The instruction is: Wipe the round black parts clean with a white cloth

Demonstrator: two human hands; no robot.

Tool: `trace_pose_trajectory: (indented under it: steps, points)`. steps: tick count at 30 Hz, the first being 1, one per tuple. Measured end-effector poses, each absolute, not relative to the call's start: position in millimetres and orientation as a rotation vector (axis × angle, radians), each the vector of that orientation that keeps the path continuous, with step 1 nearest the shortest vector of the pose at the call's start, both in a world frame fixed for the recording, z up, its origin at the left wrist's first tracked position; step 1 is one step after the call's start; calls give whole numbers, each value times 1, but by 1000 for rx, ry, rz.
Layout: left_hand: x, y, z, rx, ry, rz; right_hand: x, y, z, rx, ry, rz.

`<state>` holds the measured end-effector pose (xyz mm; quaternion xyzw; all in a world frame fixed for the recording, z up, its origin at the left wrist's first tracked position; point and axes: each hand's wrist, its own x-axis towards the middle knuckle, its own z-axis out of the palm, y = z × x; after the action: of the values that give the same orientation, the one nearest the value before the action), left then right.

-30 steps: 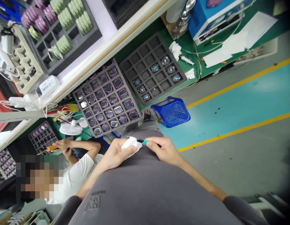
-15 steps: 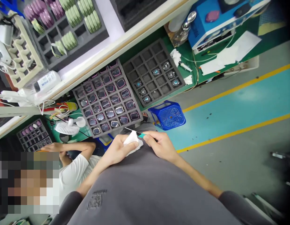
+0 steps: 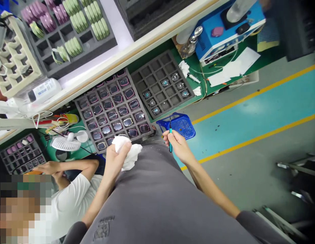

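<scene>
A crumpled white cloth or tissue (image 3: 132, 156) is pinched in my left hand (image 3: 117, 156), just over my lap and in front of the lower edge of a foam tray (image 3: 112, 115) of dark rectangular watch-like pieces. To the right, my right hand (image 3: 178, 145) grips a thin tool (image 3: 170, 144) with a teal and black handle, its dark narrow tip pointing up and away. The tool and the cloth are apart. Beyond the hands, a second grey foam tray (image 3: 163, 103) holds several round watch-like pieces.
A blue stool (image 3: 184, 126) stands behind my right hand. A blue machine (image 3: 215, 37) is on the green bench at upper right. A small white fan (image 3: 67, 143) stands left, near a person in a white shirt (image 3: 71, 200). The shelf holds a tray of green and purple pieces (image 3: 78, 20).
My hands have moved apart. The tool has come away from the cloth and now points upward. The cloth is more spread out, and the view has shifted slightly.
</scene>
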<state>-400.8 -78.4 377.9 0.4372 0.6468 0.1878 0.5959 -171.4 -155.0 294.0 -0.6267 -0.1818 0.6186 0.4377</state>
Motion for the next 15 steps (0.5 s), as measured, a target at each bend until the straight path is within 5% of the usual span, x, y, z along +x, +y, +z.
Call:
trace_pose_trajectory:
  steps: [15]
  points:
    - [-492, -122, 363, 690, 1775, 855, -299, -64, 322, -1058, -850, 2084]
